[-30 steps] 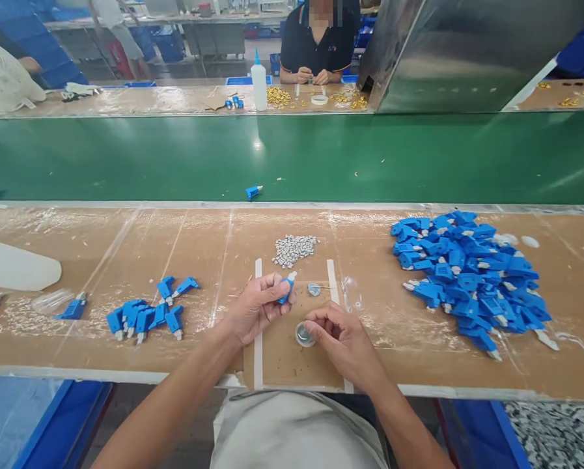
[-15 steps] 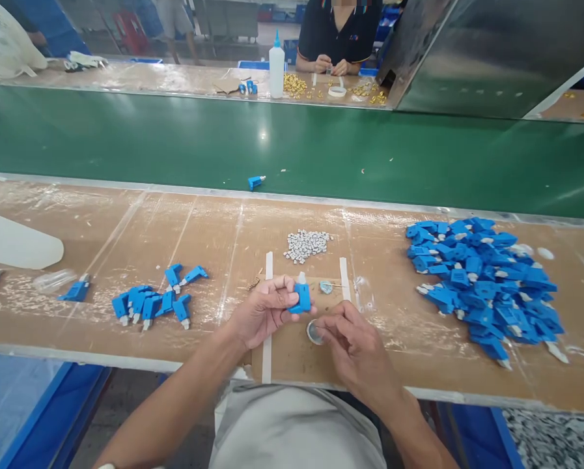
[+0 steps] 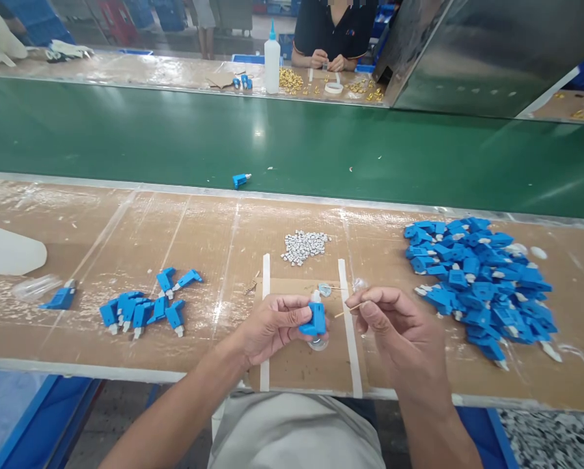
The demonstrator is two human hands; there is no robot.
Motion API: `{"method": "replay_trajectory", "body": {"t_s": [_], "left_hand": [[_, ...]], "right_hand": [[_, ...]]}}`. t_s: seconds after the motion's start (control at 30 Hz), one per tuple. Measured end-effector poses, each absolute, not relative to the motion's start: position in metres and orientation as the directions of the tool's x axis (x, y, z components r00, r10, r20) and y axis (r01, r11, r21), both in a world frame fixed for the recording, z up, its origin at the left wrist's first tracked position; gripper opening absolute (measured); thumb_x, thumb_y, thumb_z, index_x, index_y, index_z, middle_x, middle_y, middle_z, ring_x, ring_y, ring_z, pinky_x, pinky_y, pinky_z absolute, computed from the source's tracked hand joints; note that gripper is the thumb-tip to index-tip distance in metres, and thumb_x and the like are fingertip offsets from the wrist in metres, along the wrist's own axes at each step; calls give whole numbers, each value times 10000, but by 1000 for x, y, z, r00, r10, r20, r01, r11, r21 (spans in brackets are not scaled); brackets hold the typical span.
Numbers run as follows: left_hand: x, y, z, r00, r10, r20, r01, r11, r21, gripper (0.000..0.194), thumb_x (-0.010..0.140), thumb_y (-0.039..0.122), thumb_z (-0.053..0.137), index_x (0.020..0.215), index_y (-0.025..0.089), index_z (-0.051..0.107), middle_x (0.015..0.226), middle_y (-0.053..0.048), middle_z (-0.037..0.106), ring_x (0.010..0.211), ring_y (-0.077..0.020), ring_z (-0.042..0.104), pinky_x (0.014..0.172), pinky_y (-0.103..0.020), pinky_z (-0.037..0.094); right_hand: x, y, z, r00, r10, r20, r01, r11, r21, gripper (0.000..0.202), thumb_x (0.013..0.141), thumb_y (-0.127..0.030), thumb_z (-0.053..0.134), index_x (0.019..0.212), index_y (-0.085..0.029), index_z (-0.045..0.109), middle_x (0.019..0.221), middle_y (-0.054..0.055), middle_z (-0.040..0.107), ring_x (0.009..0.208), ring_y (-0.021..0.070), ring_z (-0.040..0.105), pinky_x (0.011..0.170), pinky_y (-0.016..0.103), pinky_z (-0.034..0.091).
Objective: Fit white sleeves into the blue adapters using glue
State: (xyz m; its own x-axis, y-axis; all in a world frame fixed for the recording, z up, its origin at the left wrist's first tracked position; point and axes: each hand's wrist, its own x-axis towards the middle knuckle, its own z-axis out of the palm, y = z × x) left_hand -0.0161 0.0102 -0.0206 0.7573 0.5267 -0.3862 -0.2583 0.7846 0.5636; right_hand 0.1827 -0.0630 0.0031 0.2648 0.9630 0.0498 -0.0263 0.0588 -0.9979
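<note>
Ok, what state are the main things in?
Left hand: gripping
Blue plastic piece: held, white tip up
Right hand: pinching
Thin tan stick: held, apart from that piece
Clear round dish: partly hidden
Small grey chips: loosely clustered
Blue plastic pieces at right: heaped
White blue-nozzled plastic bottle: upright

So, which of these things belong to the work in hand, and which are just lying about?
Probably part of it:
- blue piece, in the left hand
- thin stick, in the right hand
- clear dish, partly hidden

Seemingly lying about:
- white disc
- clear plastic
- blue-tipped bottle
</note>
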Motion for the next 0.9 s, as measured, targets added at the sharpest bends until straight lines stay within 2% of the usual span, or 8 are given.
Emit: {"method": "replay_trajectory", "body": {"t_s": [0.17,0.3,0.5,0.6,0.73,0.83,0.9], "left_hand": [[-15,9,-19,772,522,-363,-257,779,573,277,778,321,824,910,86,761,852,-107,736,770,-157,710,728,-216,549],[-16,11,-19,758,519,-395,-247,789,563,288,758,319,840,910,87,763,823,-102,741,740,-155,712,665,-199,533],[-16,11,-19,768,517,-378,-263,793,549,275,762,313,837,911,91,771,810,-94,739,734,-153,707,651,-200,531],[-16,10,-20,757,534,-377,-280,786,551,274,750,304,848,909,92,781,807,-89,741,718,-141,699,634,-190,529],[-17,9,-20,765,532,-363,-274,779,564,322,765,307,839,999,91,789,822,-97,750,712,-135,701,632,-184,531],[-17,9,-20,773,530,-347,-275,775,569,327,773,312,833,1008,89,790,846,-104,755,721,-136,699,629,-188,533],[-17,9,-21,771,537,-342,-284,771,569,322,767,308,838,999,90,792,830,-95,752,707,-133,693,626,-195,536]], "right_hand": [[166,-59,15,306,934,185,158,142,-977,57,976,-263,666,975,-226,710,971,59,712,718,182,620,669,324,521],[162,-57,15,295,933,204,227,139,-964,67,975,-272,662,968,-225,708,962,62,714,753,206,653,726,364,557],[160,-57,8,273,935,227,293,144,-945,55,982,-240,647,1004,-237,697,965,51,718,817,220,669,754,361,554],[160,-57,9,187,926,329,383,239,-892,94,987,-175,619,1017,-244,675,956,46,709,883,233,669,788,371,529],[160,-56,11,60,885,461,438,392,-809,187,976,-87,573,1044,-249,635,925,37,697,865,233,667,802,401,506],[157,-57,10,66,844,533,479,442,-759,251,955,-50,558,1080,-261,615,927,37,703,855,244,670,782,416,507],[154,-58,8,77,844,530,484,433,-760,255,958,-49,545,1077,-264,612,924,39,702,851,246,668,781,420,505]]}}
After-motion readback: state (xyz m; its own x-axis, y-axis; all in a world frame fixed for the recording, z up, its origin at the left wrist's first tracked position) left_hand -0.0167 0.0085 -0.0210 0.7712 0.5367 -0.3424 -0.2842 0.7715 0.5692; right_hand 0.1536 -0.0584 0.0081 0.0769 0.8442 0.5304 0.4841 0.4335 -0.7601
